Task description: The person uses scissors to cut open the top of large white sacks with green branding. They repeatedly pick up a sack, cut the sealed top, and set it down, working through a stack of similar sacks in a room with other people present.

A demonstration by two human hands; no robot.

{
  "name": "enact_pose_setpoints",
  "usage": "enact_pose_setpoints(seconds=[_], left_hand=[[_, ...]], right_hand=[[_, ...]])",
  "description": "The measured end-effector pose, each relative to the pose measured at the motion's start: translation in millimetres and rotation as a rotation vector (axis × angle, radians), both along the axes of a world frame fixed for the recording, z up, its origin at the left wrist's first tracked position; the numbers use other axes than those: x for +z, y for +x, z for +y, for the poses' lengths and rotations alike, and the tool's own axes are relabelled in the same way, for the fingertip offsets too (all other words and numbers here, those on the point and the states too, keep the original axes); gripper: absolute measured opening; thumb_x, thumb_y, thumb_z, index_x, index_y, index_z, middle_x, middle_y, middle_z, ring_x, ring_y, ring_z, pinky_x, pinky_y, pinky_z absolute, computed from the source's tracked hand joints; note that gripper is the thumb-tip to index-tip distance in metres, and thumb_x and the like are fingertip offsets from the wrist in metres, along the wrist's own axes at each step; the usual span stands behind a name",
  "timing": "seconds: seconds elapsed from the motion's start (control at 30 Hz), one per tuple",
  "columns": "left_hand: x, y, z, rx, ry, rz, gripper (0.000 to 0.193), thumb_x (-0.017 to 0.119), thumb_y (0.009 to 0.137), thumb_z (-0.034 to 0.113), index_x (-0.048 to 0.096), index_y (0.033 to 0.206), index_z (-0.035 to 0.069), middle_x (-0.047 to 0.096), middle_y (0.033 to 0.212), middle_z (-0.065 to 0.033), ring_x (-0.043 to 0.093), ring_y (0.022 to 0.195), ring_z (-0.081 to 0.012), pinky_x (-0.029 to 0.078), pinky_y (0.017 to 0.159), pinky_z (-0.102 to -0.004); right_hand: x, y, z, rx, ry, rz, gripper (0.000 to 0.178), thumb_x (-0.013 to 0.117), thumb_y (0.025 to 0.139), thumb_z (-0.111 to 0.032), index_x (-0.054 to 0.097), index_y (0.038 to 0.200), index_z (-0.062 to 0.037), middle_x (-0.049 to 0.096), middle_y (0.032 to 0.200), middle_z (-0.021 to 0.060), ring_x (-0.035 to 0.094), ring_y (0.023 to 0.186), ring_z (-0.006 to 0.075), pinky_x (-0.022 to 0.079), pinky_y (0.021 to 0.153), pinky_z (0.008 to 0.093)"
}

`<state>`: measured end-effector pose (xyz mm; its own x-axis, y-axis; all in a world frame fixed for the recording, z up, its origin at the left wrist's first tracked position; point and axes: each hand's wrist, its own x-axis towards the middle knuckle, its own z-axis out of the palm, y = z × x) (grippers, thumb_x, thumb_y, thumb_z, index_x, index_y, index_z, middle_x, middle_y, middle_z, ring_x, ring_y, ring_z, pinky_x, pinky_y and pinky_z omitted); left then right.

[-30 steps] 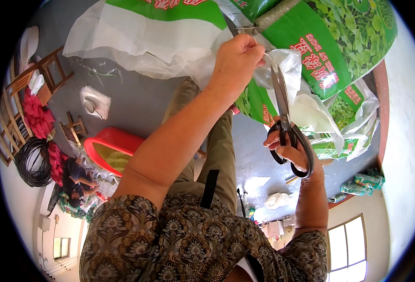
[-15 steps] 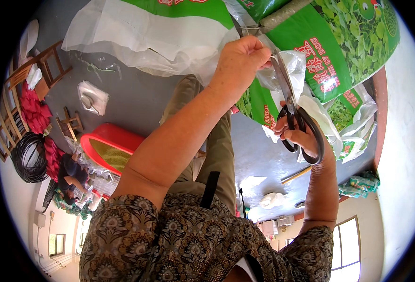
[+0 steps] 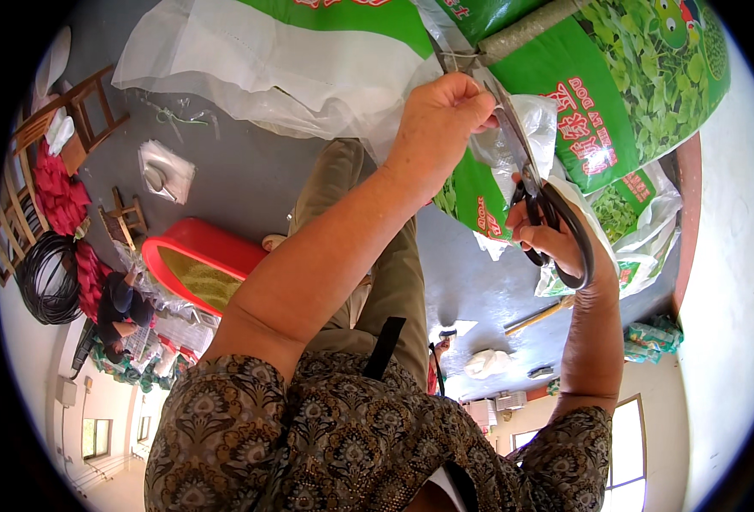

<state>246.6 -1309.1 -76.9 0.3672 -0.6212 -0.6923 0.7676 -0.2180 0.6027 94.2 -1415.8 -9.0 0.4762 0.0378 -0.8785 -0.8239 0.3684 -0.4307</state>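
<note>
- Currently, head view, sole entry: steel scissors with large black looped handles (image 3: 530,179), point upward in front of the person, blades nearly together, tips just beside the other hand.
- Right hand (image 3: 556,243): fingers curled around the handle loops, firmly holding the scissors.
- Left hand (image 3: 452,107): thumb and fingertips pinched together, apparently on a thin pale strand (image 3: 498,107); its far end is hidden, so what it is fixed to cannot be told.
- Bag, white translucent film with a green band (image 3: 291,60): spread left of the left hand.
- Sack, glossy green plastic printed with leaves (image 3: 641,77): upper right, beyond the scissors.
- Plastic, clear and crumpled (image 3: 535,119): lies directly behind the blades.
- Tub, red, oval, holding yellow-green grains (image 3: 223,247): on the floor, well apart from the blades.
- Hazard, first: blades run close to the left fingertips; a slip or a hasty squeeze could nick them.
- Hazard, second: loose film backs the blades; a stray tip could snag or slit it.
- Hazard, third: a slack strand could fold between the blades uncut.
</note>
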Motion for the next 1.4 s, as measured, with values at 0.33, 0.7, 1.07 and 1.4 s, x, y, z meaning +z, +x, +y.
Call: enact_pose_setpoints(seconds=[0.33,0.7,1.07,1.4], left_hand=[[-3,1,-1,0.046,-0.026,0.090,0.010,0.053,0.080,0.010,0.052,0.076,0.002,0.056,0.079,-0.0069,0.056,0.072,-0.0172,0.046,0.070,-0.0297],[-2,3,0,0.058,-0.006,0.141,0.009,0.054,0.079,0.010,0.053,0.075,0.003,0.056,0.075,-0.0052,0.056,0.071,-0.0172,0.046,0.071,-0.0298],[3,5,3,0.101,-0.046,0.185,0.007,0.052,0.079,0.008,0.052,0.074,0.002,0.058,0.079,-0.0084,0.057,0.072,-0.0172,0.046,0.073,-0.0303],[29,-15,41,-0.982,-0.422,-0.704,0.017,0.049,0.074,0.002,0.051,0.091,0.005,0.054,0.085,-0.0099,0.053,0.077,-0.0271,0.043,0.065,-0.0342]], right_hand=[[-5,-4,-2,0.062,-0.068,-0.060,0.059,0.053,0.066,-0.004,0.030,0.120,0.0040,0.055,0.087,0.0098,0.054,0.079,0.0173,0.043,0.069,0.0271],[-7,3,4,0.018,-0.188,-0.085,0.032,0.053,0.064,-0.010,0.048,0.095,0.0003,0.057,0.079,0.0071,0.055,0.071,0.0125,0.044,0.063,0.0238],[6,9,-1,0.044,-0.205,0.033,0.033,0.057,0.069,-0.009,0.050,0.101,-0.0045,0.047,0.068,-0.0013,0.041,0.054,0.0063,0.032,0.045,0.0197],[-72,4,-154,0.044,-1.299,0.204,0.051,0.056,0.072,-0.035,0.046,0.109,-0.0014,0.058,0.081,0.0129,0.057,0.070,0.0233,0.042,0.060,0.0314]])
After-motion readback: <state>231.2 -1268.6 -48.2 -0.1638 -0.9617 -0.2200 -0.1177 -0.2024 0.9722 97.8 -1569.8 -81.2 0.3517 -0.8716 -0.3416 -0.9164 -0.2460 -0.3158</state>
